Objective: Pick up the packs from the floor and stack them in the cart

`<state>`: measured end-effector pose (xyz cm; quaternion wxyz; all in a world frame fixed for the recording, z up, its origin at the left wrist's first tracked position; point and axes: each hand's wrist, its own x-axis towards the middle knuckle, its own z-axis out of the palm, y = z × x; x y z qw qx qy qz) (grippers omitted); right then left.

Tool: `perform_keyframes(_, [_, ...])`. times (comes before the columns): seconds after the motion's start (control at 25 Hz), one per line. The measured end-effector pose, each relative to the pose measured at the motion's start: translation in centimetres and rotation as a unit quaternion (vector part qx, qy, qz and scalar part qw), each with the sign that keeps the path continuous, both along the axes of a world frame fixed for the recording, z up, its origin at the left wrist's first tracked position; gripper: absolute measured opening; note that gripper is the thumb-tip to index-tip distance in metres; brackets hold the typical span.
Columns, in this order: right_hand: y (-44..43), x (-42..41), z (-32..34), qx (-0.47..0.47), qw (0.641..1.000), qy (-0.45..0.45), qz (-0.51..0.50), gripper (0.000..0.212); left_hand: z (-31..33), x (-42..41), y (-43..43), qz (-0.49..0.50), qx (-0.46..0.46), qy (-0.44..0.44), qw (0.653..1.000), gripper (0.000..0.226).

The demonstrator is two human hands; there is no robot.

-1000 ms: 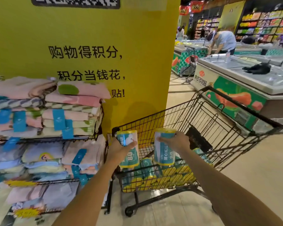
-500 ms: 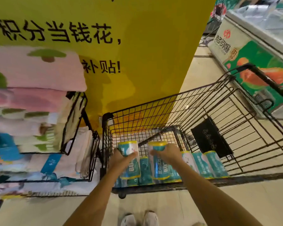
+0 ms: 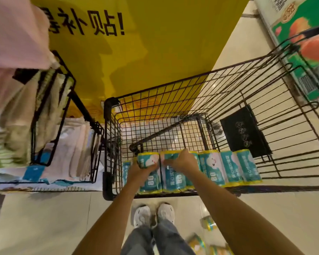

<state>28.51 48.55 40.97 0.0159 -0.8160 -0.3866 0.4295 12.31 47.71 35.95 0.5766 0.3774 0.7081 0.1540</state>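
Two packs (image 3: 149, 183) low in the cart (image 3: 110, 105) — left hand (image 3: 143, 168) grips one; right hand (image 3: 181, 161), the other.

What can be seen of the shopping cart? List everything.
The cart is a black wire-mesh basket, metal by its look, seen from above, standing on the pale floor next to a yellow pillar and beside a wire rack. A black plate hangs on its inside wall. Packs lie in a row along its near side. The left hand and right hand reach over the near rim, each gripping a pack.
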Motion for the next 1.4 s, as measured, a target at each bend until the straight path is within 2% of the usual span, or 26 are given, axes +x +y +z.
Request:
perform_keyframes(0.08, [0.0, -0.5, -0.4, 0.014, 1.0, -0.01, -0.016, 0.08, -0.1, 0.0, -0.1, -0.004, -0.002, 0.004, 1.0, 0.053])
perform_keyframes(0.28, [-0.2, -1.6, -1.4, 0.021, 0.997, -0.064, -0.023, 0.072, -1.0, -0.2, 0.3, -0.043, -0.021, 0.06, 0.997, 0.066])
perform_keyframes(0.52, [-0.8, -2.6, -1.8, 0.04, 0.99, -0.136, -0.019, 0.062, -1.4, 0.1, 0.5, -0.032, -0.041, 0.067, 0.996, 0.049])
perform_keyframes(0.64, [-1.2, -2.6, -1.5, 0.044, 0.983, -0.178, 0.021, 0.061, -1.4, -0.1, 0.3, -0.035, -0.027, 0.064, 0.997, 0.062])
perform_keyframes(0.76, [-1.4, -2.6, -1.7, 0.054, 0.976, -0.205, 0.052, 0.063, -1.2, -0.3, -0.1, -0.024, -0.008, 0.078, 0.997, 0.057])
perform_keyframes(0.88, [-1.6, -2.8, -1.9, 0.062, 0.975, -0.207, 0.05, 0.062, -1.0, -0.6, -0.3, -0.033, 0.004, 0.097, 0.995, 0.044])
perform_keyframes(1.2, [-1.7, -3.0, -2.3, 0.072, 0.976, -0.201, 0.042, 0.059, -1.2, -0.3, -0.2, -0.038, 0.012, 0.138, 0.99, 0.047])
perform_keyframes(1.4, [-2.0, -2.3, -1.9, 0.081, 0.979, -0.181, 0.057, 0.055, -1.1, -1.0, -0.1, -0.015, 0.0, 0.07, 0.997, 0.049])
